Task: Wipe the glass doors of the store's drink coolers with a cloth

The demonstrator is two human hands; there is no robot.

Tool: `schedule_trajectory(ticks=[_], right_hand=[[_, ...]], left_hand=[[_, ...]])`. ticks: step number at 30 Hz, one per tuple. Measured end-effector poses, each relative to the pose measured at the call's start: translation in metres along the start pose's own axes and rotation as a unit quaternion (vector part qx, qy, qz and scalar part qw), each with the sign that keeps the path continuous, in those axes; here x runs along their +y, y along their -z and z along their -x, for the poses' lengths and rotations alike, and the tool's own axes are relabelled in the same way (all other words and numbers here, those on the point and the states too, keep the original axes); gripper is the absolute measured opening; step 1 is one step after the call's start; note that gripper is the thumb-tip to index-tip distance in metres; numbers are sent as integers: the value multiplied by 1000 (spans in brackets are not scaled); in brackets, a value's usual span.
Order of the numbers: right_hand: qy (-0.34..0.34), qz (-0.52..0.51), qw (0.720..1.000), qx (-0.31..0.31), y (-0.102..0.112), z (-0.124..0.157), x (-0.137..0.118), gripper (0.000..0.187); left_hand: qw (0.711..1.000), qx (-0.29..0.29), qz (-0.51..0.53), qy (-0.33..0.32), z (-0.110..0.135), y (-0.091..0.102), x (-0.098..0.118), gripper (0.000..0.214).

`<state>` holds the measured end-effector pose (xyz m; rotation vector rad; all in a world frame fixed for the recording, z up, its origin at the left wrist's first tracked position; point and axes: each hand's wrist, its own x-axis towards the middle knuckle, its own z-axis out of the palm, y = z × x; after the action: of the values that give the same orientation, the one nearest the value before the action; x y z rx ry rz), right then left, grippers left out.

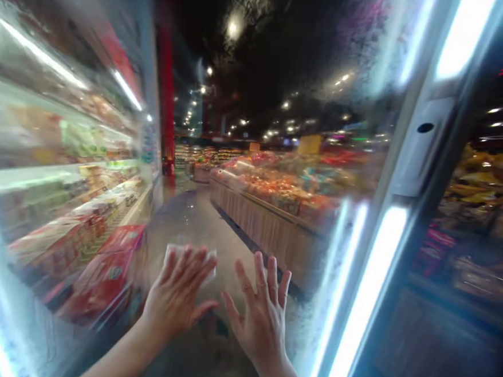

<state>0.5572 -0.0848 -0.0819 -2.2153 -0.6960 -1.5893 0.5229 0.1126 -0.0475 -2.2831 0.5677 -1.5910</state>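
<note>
My left hand (pixel 177 298) lies flat with its fingers stretched over a white cloth (pixel 170 253), pressing it against a glass door (pixel 311 78). Beside it, my right hand (pixel 262 318) rests flat on the same glass with fingers spread and nothing in it. The two hands are a short gap apart, low on the pane. The glass looks fogged and smeared toward its upper right.
The door's frame with bright light strips (pixel 374 277) runs down the right. At left are lit shelves with red boxes (pixel 108 270) and other packaged goods. A shop aisle and a long wooden display of colourful goods (pixel 285 196) show through or in the glass.
</note>
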Motion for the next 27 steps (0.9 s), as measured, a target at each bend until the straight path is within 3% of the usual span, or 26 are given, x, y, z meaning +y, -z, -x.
schedule_trajectory(ticks=[2,4,8,10,16,18,21,23,27], right_hand=[[-4,-8,1000,1,0,1,0,76],[-7,-15,1000,-2,-1,2,0,76],[-5,-8,1000,-3,-2,6,3,75],[0,-5,1000,-1,-3,9,6,75],[-13,-25,1000,6,-5,13,5,75],[-16,-25,1000,5,-6,15,4,75],[-11,-21,1000,2,-7,17,4,74],[-10,-23,1000,0,-7,18,5,75],[-23,-27,999,5,-7,17,3,75]], left_hand=[[1000,21,-6,22,-29,4,-10,89],[999,23,-10,26,-39,4,-9,91],[998,-18,-2,-65,5,-8,12,96],[996,-25,0,-89,15,-10,12,95],[1000,16,-15,-18,-48,6,-21,88],[999,6,-11,-33,-38,5,-17,89],[993,-28,-3,-111,2,-1,-7,92],[990,-40,-5,-135,12,0,-11,90],[998,-10,-18,-53,-28,14,-42,88]])
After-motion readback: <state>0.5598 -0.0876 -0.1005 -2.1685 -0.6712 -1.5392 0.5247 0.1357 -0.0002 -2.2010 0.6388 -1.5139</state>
